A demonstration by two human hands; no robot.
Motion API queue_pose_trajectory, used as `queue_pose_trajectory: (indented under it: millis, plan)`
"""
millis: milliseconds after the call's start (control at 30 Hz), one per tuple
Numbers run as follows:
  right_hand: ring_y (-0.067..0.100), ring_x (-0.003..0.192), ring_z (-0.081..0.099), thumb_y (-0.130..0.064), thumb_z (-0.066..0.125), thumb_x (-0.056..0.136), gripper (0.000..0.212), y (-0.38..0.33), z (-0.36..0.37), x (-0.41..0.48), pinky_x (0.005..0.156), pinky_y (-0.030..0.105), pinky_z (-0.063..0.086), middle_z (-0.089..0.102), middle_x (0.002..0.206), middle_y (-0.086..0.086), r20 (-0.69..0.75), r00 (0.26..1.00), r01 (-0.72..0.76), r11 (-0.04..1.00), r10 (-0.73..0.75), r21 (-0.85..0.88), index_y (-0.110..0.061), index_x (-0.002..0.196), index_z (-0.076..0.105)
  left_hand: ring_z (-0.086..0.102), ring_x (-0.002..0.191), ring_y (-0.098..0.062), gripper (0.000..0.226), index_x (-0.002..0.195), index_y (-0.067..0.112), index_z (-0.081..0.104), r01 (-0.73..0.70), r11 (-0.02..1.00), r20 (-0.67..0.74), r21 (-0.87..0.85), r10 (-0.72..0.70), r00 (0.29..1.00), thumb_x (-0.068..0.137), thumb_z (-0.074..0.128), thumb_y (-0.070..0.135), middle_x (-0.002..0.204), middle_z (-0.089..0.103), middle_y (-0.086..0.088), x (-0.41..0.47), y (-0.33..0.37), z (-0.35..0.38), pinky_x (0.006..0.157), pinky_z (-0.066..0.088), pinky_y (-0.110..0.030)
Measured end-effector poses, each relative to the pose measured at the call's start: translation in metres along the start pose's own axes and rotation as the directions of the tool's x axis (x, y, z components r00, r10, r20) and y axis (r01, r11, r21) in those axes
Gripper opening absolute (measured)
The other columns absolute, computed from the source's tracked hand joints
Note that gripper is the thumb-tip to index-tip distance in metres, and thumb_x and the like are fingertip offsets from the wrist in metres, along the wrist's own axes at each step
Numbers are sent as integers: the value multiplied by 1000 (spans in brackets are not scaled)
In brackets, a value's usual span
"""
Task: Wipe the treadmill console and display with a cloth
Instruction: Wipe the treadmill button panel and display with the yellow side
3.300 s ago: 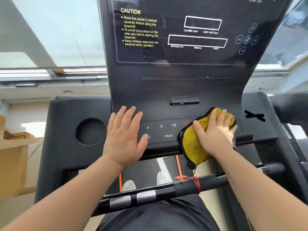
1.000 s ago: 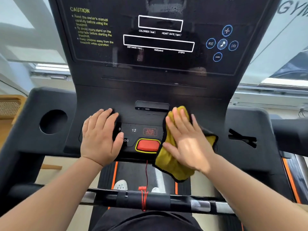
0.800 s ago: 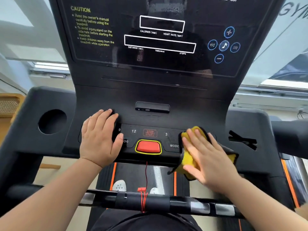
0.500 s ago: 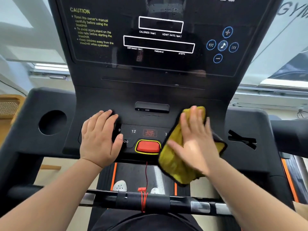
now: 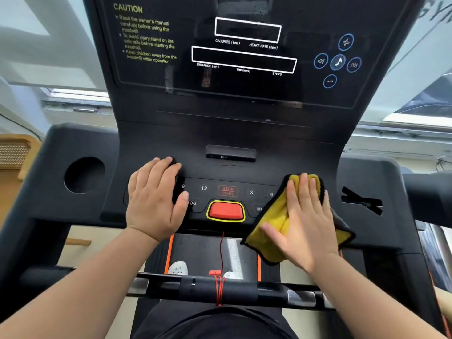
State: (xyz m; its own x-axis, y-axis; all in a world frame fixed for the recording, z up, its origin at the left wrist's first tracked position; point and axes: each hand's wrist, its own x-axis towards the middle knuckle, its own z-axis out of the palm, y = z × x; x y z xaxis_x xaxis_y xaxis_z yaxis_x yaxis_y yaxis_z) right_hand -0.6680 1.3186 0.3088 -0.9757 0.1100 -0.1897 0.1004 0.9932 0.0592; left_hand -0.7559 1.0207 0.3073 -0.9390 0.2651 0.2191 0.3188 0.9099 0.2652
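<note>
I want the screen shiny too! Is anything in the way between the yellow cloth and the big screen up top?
Nothing visible blocks it. Above the yellow cloth, pressed by the flat right hand, there is only bare black console up to the display. The small port block sits off to the left.

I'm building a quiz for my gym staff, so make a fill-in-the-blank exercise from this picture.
1. The right hand presses a ____ cloth on the console.
2. The left hand lies flat, holding ____.
3. The heading on the display reads ____.
Missing words: yellow; nothing; CAUTION.
</note>
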Motion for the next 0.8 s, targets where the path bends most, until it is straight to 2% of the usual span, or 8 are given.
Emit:
queue_pose_trajectory:
  millis: [100,233,333,400,467,567,667,800]
  plan:
    - [36,159,-3,-96,3,78,124,-36,-9,7,128,54,5,0,171,20,16,999,36,999,-36,20,-8,164,11,47,132,-37,59,129,6,60,-6,999,-20,-35,5,1000,88,38,42,139,58,-14,-1,-1,-2,109,32,-52]
    - [35,159,3,-87,26,88,111,-86,-8,16,127,56,13,7,172,18,-38,969,245,967,-243,62,-7,164,18,46,132,-36,60,130,6,60,-25,998,-29,-64,23,999,89,37,42,139,58,-13,0,-4,-1,110,30,-50]
    - [34,160,7,-82,33,89,106,-116,-7,26,128,55,14,12,172,17,-67,933,358,931,-354,71,-7,164,21,46,132,-36,60,130,5,61,-28,997,-35,-66,25,999,90,35,42,140,58,-14,0,-5,-1,110,30,-50]
    - [32,160,5,-82,33,89,106,-121,-7,29,128,54,13,8,172,16,-76,920,389,919,-384,69,-9,164,17,46,132,-37,61,130,5,61,-35,997,-43,-63,32,999,91,34,43,140,58,-14,-1,-6,0,110,30,-49]
    - [32,160,6,-84,31,87,109,-108,-5,26,128,54,15,8,173,15,-81,930,362,931,-357,55,-10,165,16,46,132,-37,60,130,5,61,-39,997,-53,-68,35,998,90,35,42,140,58,-14,-2,-6,0,110,29,-49]
    - [33,159,9,-95,27,76,123,-65,-8,14,127,53,16,8,172,15,-53,978,202,979,-200,36,-12,165,16,45,133,-37,60,131,5,60,-41,996,-68,-80,35,997,90,36,42,140,58,-14,-2,-7,1,110,29,-49]
    - [27,159,-13,-105,13,64,135,-24,-12,4,129,49,2,-18,170,10,80,996,43,999,-42,-6,-17,164,-7,45,133,-37,60,131,5,60,-44,994,-81,-95,37,996,91,35,42,140,58,-14,-3,-8,1,110,30,-50]
    - [30,156,-25,-107,11,60,138,-31,-19,4,127,51,-7,-28,167,12,142,990,6,1000,-10,31,-19,161,-20,46,133,-37,59,130,5,61,-29,989,-107,-142,14,994,90,35,40,139,58,-13,-2,-9,0,111,29,-49]
